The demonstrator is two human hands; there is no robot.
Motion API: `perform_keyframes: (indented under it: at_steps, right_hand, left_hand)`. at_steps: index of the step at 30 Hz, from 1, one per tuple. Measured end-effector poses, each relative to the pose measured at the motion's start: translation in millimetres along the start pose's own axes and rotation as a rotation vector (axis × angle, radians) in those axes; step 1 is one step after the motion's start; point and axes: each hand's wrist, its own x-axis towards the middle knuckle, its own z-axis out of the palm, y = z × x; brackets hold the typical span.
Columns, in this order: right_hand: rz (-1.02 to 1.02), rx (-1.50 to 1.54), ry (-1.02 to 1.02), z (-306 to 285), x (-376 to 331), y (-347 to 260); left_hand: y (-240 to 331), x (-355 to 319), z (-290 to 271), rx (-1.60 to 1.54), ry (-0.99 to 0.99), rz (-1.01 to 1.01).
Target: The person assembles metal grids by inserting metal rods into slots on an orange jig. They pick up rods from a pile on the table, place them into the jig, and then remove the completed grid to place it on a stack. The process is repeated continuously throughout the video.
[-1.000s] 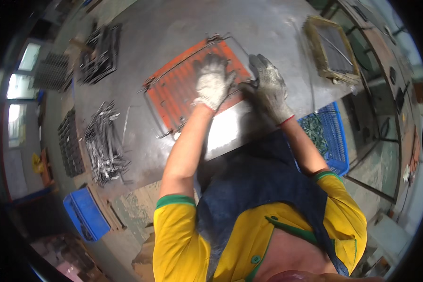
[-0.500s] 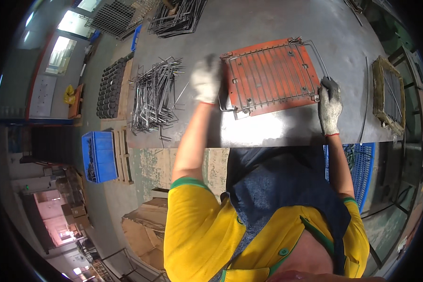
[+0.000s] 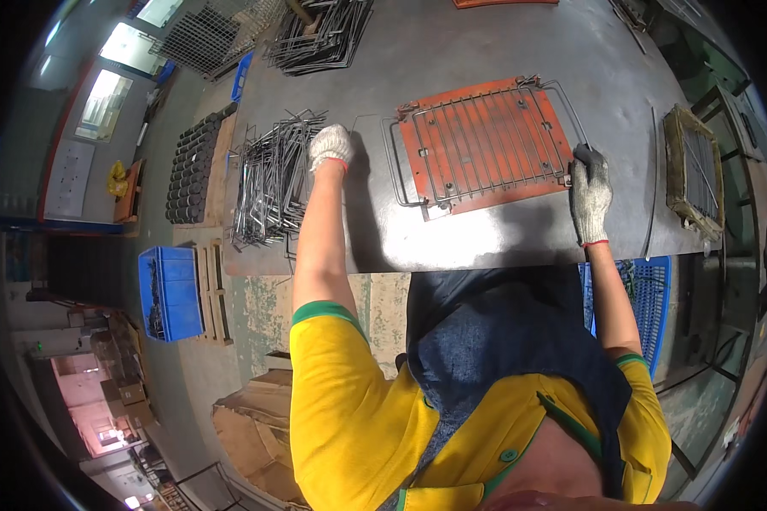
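An orange plate fixture (image 3: 486, 194) lies on the metal table, with a grid of parallel wires (image 3: 473, 128) across it. A bent wire handle (image 3: 388, 166) stands out at its left side, another bent wire handle (image 3: 571, 106) at its right. My gloved right hand (image 3: 591, 187) is closed round the lower end of the right handle, by the plate's corner. At the right edge of a pile of bent wire rods (image 3: 268, 183) is my gloved left hand (image 3: 331, 145), curled with its fingers turned out of sight. Beside it shows a thin bent wire (image 3: 366, 116).
Wire frames (image 3: 320, 38) are stacked at the far left, and part of another orange plate (image 3: 507, 2) shows at the far edge. A wooden tray of rods (image 3: 697, 170) stands at the right. Blue crates (image 3: 172, 294) and cardboard (image 3: 251, 426) are on the floor.
My left hand has moved left from beside the fixture to the pile of wire rods. My right hand stays on the right handle. The view has shifted slightly, showing more of the far side.
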Motion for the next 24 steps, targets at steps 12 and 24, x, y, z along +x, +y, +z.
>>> perform_keyframes:
  at_steps: [12, 24]
  right_hand:
    - [0.022, 0.040, 0.001, -1.3, -2.6, -3.2]
    - [-0.040, 0.002, 0.007, 4.1, -2.0, -0.7]
  left_hand:
    - [27.8, -31.1, -8.6, -0.251, 0.188, -0.050]
    - [-57.6, -41.3, 25.1, -0.042, 0.058, -0.203]
